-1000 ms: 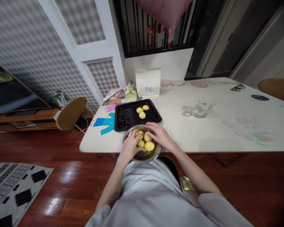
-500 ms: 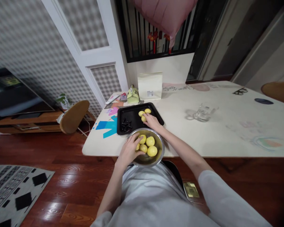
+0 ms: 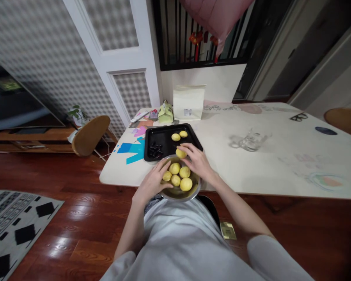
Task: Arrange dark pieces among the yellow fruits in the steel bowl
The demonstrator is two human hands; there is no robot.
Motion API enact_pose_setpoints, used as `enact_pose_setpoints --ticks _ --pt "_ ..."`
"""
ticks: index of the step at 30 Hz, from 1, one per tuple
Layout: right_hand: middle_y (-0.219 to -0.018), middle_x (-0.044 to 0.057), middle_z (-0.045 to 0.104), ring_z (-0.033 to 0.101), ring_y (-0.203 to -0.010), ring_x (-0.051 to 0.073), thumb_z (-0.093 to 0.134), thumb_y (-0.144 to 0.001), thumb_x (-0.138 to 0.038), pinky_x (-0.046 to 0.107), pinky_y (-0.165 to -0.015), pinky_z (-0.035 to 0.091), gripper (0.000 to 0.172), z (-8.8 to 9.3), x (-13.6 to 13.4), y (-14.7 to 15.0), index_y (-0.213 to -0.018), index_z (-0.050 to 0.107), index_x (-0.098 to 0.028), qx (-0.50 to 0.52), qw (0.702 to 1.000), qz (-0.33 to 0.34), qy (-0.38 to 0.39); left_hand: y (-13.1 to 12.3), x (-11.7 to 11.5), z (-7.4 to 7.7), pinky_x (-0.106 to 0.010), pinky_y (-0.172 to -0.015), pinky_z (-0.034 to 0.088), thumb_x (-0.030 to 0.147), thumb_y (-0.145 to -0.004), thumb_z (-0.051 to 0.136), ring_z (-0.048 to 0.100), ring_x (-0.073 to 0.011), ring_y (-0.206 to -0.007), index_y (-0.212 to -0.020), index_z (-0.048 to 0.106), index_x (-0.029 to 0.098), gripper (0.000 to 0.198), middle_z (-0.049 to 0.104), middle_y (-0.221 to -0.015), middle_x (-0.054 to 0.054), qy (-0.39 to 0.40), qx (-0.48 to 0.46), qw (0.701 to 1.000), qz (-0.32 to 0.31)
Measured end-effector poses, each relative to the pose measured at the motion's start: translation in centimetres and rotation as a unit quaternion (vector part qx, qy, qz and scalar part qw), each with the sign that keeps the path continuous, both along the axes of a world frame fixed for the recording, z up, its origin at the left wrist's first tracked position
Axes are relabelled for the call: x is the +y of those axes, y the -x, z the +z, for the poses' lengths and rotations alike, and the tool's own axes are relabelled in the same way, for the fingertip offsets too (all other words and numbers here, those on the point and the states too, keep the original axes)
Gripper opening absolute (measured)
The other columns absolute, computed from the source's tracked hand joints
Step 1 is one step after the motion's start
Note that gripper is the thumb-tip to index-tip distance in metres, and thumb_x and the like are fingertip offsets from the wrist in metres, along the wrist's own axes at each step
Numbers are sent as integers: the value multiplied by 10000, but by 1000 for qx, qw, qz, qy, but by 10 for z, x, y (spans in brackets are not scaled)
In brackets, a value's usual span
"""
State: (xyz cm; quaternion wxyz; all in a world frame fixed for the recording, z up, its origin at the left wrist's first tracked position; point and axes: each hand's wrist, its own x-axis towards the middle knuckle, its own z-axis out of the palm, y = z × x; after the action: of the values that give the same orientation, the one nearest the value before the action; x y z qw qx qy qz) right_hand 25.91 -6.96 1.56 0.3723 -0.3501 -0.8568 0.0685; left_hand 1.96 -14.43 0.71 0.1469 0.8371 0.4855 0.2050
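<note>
A metal bowl (image 3: 196,190) with several lemons (image 3: 186,184) inside is at the table's front edge, close against my body. My left hand (image 3: 152,180) grips its left rim, thumb reaching over the inside. Above the bowl's far rim, my right hand (image 3: 199,160) holds one lemon (image 3: 180,153) between thumb and fingers. Just beyond is a black tray (image 3: 166,136), where two lemons (image 3: 176,137) lie near the back right. A cluster of small black objects (image 3: 155,149) sits at the tray's left; their kind is unclear.
Behind the tray stand a cream paper bag (image 3: 188,102) and a green package (image 3: 165,113). A clear glass vessel (image 3: 250,141) is on the white table (image 3: 236,171) to the right. A wooden chair (image 3: 90,136) stands off the left end.
My right hand has lifted a lemon from the tray and brought it back toward me, over the bowl's far rim. My left hand stays at the bowl. The view has shifted slightly.
</note>
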Motion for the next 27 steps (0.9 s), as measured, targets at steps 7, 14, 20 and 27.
enact_pose_setpoints --ticks 7,14,20,27 --pt "-1379 95 651 615 -1302 274 697 -914 -164 460 -1118 513 504 -15 -72 18 -1395 600 -279 -5 985 145 96 12 -1 -2 -526 -1279 324 422 -708 925 274 -345 -1586 -1642 258 220 1165 288 -1692 -209 40 2 999 -23" --pt "-1418 100 643 610 -1324 263 729 -867 -79 434 -1138 504 575 -27 -71 25 -1402 616 -259 -8 980 154 122 13 -3 3 -513 -1287 306 518 -750 873 273 -329 -1588 -1649 242 219 1139 289 -1694 -204 55 4 998 -38" --pt "-1477 101 605 574 -1377 257 722 -871 -55 433 -1173 476 666 -33 -72 24 -1479 553 -268 18 975 165 147 14 -3 4 -534 -1297 276 575 -778 833 271 -335 -1588 -1651 241 246 1105 319 -1688 -180 58 -3 996 -61" --pt "-1301 98 704 653 -1237 280 706 -858 -42 474 -1083 530 558 -33 -68 21 -1372 621 -245 -2 985 116 131 15 0 1 -545 -1295 282 579 -760 846 271 -341 -1587 -1644 264 219 1118 331 -1680 -189 53 0 996 -69"
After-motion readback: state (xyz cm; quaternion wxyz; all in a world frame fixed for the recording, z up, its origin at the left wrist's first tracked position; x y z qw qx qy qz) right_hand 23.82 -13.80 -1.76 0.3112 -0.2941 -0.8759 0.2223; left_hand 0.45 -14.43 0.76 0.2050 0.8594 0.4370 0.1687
